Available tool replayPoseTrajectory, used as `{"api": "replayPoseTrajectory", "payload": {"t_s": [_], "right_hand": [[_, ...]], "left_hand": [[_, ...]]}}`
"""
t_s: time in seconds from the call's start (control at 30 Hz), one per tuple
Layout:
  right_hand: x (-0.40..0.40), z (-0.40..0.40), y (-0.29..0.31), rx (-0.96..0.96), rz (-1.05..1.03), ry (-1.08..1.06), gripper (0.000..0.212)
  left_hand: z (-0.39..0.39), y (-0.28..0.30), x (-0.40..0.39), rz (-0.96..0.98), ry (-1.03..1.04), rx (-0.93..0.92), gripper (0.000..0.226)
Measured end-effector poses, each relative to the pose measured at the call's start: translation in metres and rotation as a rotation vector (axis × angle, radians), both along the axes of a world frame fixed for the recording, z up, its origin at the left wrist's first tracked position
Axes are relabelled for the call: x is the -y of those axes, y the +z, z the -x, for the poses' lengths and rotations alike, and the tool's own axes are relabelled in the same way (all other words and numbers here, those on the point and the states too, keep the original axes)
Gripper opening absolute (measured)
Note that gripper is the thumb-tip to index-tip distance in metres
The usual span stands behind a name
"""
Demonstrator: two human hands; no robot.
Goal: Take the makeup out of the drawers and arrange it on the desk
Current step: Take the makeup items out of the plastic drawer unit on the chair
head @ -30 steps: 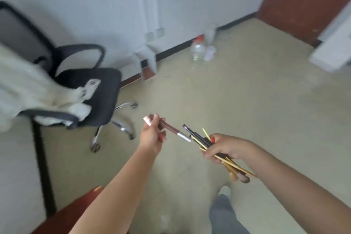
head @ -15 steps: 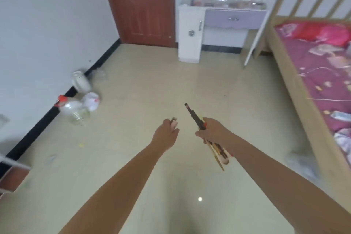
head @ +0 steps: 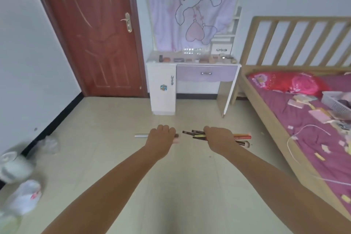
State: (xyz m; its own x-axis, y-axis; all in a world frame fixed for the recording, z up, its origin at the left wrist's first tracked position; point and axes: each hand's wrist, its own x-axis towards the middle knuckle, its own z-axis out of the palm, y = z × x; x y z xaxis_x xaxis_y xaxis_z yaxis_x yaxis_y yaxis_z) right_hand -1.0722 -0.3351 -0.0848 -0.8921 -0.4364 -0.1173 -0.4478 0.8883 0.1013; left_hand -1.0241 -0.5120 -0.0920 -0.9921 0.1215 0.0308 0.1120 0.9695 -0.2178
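Observation:
My left hand grips a single makeup stick held level, its silver end poking out to the left and a pink end at the right. My right hand grips a bundle of makeup pencils and brushes, dark tips pointing left and red and pink ends sticking out to the right. Both hands are held out over the floor, a short gap between them. Straight ahead stands the white and lilac desk with several makeup compacts lined up on its top. Its lilac drawer is shut.
A red-brown door is left of the desk. A wooden bed with purple bedding and scattered items runs along the right. Plastic bottles and bags lie by the left wall. Pale tiled floor lies between me and the desk.
The view has swung from a chair and wall round to face the desk. Both hands still hold their makeup and have turned the sticks level.

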Motion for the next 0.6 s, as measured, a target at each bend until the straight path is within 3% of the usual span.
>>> {"api": "replayPoseTrajectory", "payload": {"t_s": [0.07,0.1,0.2,0.43,0.6], "right_hand": [[0.01,0.058,0.01,-0.022,-0.042,0.016,0.023],[0.013,0.088,0.013,-0.033,-0.061,0.019,0.023],[0.02,0.181,0.022,-0.06,-0.126,0.01,0.025],[0.023,0.443,0.046,-0.166,-0.125,-0.021,0.028],[0.038,0.609,0.073,-0.2,-0.135,-0.045,0.028]], "left_hand": [[0.065,0.012,0.016,0.033,-0.138,-0.135,0.036],[0.096,0.016,0.017,0.031,-0.169,-0.109,0.041],[0.196,0.027,0.032,0.082,-0.133,-0.033,0.037],[0.458,0.036,0.062,0.153,-0.089,-0.136,0.034],[0.603,0.062,0.09,0.121,-0.006,-0.165,0.039]]}}
